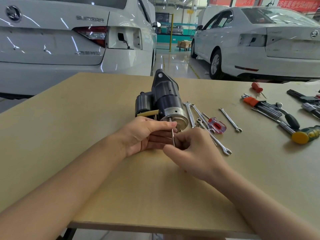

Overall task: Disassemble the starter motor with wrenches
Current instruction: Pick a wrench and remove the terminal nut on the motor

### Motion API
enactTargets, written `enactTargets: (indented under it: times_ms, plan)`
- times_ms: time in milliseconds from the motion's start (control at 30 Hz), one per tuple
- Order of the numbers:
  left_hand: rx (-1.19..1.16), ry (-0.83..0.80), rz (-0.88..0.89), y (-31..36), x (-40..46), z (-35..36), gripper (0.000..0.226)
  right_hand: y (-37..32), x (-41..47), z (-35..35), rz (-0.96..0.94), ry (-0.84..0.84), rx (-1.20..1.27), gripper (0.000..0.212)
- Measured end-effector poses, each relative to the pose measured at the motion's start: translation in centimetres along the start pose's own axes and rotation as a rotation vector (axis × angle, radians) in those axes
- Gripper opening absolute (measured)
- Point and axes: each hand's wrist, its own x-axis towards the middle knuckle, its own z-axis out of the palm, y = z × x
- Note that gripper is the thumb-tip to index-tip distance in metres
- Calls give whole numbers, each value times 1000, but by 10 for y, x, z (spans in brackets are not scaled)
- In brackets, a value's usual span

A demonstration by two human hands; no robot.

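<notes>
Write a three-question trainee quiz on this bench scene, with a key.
1. True or false: the starter motor lies on the table.
2. Which hand pinches the thin metal rod sticking out of the motor's silver end: A left hand, B right hand?
3. Fill in: the red-handled screwdriver lies among the ____ right of the motor.

Key: 1 true; 2 B; 3 wrenches.

Matt wooden table (90,153), shiny metal wrenches (230,119)
</notes>
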Motion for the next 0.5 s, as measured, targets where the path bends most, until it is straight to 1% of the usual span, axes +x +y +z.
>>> enactTargets:
  times_ms: [67,133,267,333,400,433,500]
  plan:
    - [-14,-12,-11,1,1,-2,26,-2,-8,-4,-36,-55,-3,39]
    - [-13,-34,-18,1,1,-4,22,-5,-19,-6,-74,-70,-43,36]
    - [1,-91,-27,3,-1,-6,20,-9,-43,-11,-218,-14,-92,37]
    - [-33,-86,-28,4,-2,-7,20,-6,-45,-23,-320,106,-99,35]
    - [-59,-63,-29,5,-1,-8,21,5,-38,-42,-375,283,-180,37]
    - [-64,-52,-31,5,-1,-8,23,13,-31,-54,-362,359,-251,39]
    - [-64,-39,-37,5,-1,-7,28,34,-14,-78,-232,439,-397,42]
